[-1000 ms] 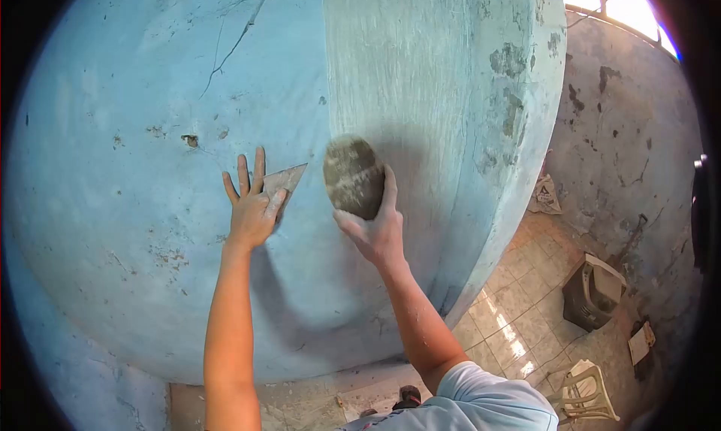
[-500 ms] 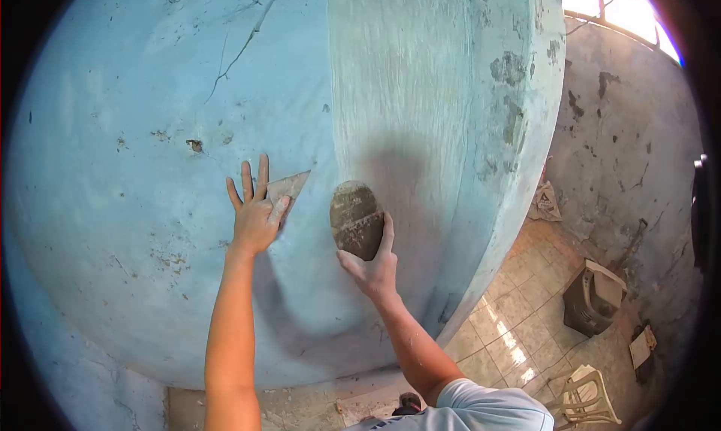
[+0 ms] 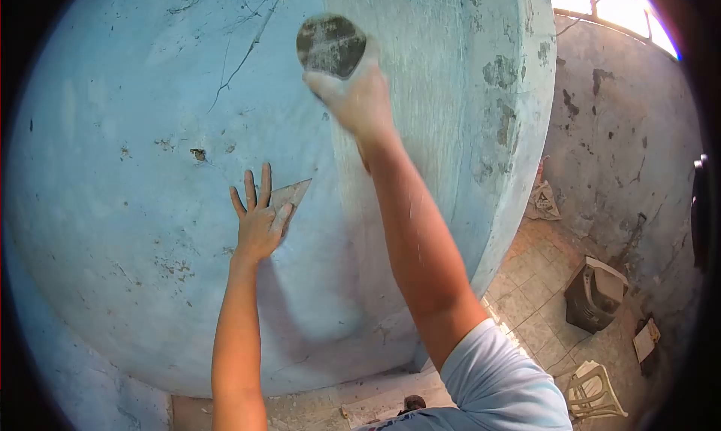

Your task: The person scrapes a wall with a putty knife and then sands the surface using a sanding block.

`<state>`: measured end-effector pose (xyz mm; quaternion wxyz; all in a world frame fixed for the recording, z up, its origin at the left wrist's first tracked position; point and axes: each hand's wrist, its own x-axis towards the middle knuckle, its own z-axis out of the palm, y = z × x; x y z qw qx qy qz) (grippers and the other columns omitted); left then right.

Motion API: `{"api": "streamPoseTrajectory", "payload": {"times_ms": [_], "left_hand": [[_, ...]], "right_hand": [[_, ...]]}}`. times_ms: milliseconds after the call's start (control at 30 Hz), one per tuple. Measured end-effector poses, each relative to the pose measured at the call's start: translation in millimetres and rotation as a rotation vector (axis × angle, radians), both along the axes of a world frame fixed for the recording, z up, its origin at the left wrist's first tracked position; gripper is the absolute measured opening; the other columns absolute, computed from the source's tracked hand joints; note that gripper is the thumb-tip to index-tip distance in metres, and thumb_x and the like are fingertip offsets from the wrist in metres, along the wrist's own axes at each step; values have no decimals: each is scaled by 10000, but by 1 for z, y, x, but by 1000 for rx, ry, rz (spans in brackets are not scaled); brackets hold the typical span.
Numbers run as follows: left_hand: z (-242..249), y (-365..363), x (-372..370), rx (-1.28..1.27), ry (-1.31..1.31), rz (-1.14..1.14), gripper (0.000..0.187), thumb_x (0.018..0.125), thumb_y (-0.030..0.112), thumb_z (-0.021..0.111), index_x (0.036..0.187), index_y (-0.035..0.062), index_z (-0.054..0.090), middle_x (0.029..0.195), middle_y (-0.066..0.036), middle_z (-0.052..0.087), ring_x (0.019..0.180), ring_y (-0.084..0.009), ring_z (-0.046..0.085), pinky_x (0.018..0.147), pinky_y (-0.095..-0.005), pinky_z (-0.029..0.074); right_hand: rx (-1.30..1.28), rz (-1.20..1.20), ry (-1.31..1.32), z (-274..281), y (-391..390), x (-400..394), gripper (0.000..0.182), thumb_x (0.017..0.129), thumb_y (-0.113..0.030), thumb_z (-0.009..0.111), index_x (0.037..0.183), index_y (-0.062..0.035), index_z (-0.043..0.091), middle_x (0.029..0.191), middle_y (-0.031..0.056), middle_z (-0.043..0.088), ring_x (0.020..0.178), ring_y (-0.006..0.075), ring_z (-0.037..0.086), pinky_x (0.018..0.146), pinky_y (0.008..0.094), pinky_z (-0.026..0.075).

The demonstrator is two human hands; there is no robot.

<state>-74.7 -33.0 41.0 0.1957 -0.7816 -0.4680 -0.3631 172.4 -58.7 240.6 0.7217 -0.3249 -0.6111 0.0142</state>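
Observation:
My right hand [image 3: 360,93] is raised high against the blue wall [image 3: 165,78], wrapped round a dark, rounded, worn block [image 3: 331,45]. The block is near the left edge of a pale, streaked vertical band [image 3: 398,40]. Lower and to the left, my left hand [image 3: 259,220] rests on the wall with three fingers spread upward. Between its thumb and the palm side it holds a thin triangular blade [image 3: 291,193], whose tip points up and right. Motion slightly blurs my right hand.
At the right, a grey wall [image 3: 623,123] rises above a tiled floor [image 3: 533,303]. On the floor stand a dark box-like object [image 3: 593,296], a pale plastic chair [image 3: 593,390] and a printed bag [image 3: 545,201]. A bright window opening is at the top right.
My right hand has moved up and slightly left along the wall with the block, which looks rounder now. My left hand stays in nearly the same place with the blade.

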Motion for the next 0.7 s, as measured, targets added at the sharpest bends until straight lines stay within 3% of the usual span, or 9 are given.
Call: {"api": "streamPoseTrajectory", "payload": {"times_ms": [100, 133, 200, 300, 333, 400, 467, 500, 700], "left_hand": [[7, -4, -1, -102, 85, 84, 681, 1097, 639, 283, 1439, 230, 706, 1818, -68, 54, 1651, -399, -99, 1255, -642, -161], [5, -2, -2, -85, 70, 67, 676, 1098, 635, 287, 1427, 230, 716, 1817, -68, 58, 1650, -402, -94, 1256, -644, -158], [5, -4, 0, -84, 57, 54, 683, 1099, 636, 279, 1416, 228, 724, 1817, -71, 58, 1650, -403, -89, 1256, -645, -156], [7, -6, 0, -87, 56, 64, 684, 1102, 634, 273, 1408, 227, 729, 1816, -73, 58, 1651, -401, -83, 1256, -647, -152], [7, -6, 0, -93, 64, 68, 683, 1103, 633, 272, 1407, 227, 730, 1816, -73, 58, 1651, -401, -81, 1256, -648, -151], [2, -3, 0, -14, 36, 23, 685, 1109, 610, 310, 1322, 157, 777, 1816, -45, 70, 1653, -401, -55, 1264, -659, -113], [-2, 2, -1, 56, 26, 8, 686, 1114, 590, 332, 1301, 113, 788, 1817, -28, 74, 1654, -399, -45, 1270, -660, -97], [-5, 5, -2, 85, 34, 7, 687, 1114, 588, 331, 1301, 109, 787, 1817, -25, 74, 1654, -394, -46, 1271, -657, -98], [-2, 4, -2, 25, 35, 29, 692, 1114, 589, 333, 1248, 103, 808, 1817, -12, 83, 1657, -378, -59, 1267, -653, -115]], "right_hand": [[55, -115, -87, 83, 29, 3, 1087, 708, -348, 931, 1533, 72, 359, 1284, 319, 698, 1182, 429, 713, 1031, 450, 557], [50, -140, -115, 114, 26, 3, 1056, 702, -412, 928, 1511, 45, 428, 1290, 295, 711, 1174, 417, 720, 1029, 445, 556], [103, -185, -53, 165, 25, -1, 758, 761, -362, 908, 1337, 32, 612, 1208, 235, 759, 1107, 356, 753, 979, 404, 588], [124, 59, -257, 188, 27, 14, 730, 754, -400, 915, 1312, 1, 668, 1241, 231, 757, 1137, 346, 749, 1007, 392, 581], [-35, -183, -171, 169, 6, 6, 640, 767, -412, 895, 1269, -47, 738, 1227, 194, 775, 1131, 321, 756, 999, 396, 583], [175, -182, -101, 108, 20, 4, 529, 799, -405, 864, 1203, -73, 785, 1224, 158, 784, 1124, 304, 759, 983, 394, 587], [170, -102, -82, 36, 21, 8, 776, 775, -342, 893, 1373, 1, 536, 1266, 237, 731, 1174, 364, 725, 1007, 421, 573], [59, -24, -92, -6, 10, 12, 1139, 735, -283, 937, 1576, 87, 264, 1311, 335, 673, 1227, 432, 689, 1039, 449, 556], [-238, 36, -5, -254, -25, 10, 1165, 826, -251, 894, 1652, 34, 123, 1269, 335, 699, 1188, 441, 718, 1002, 458, 578]]}}
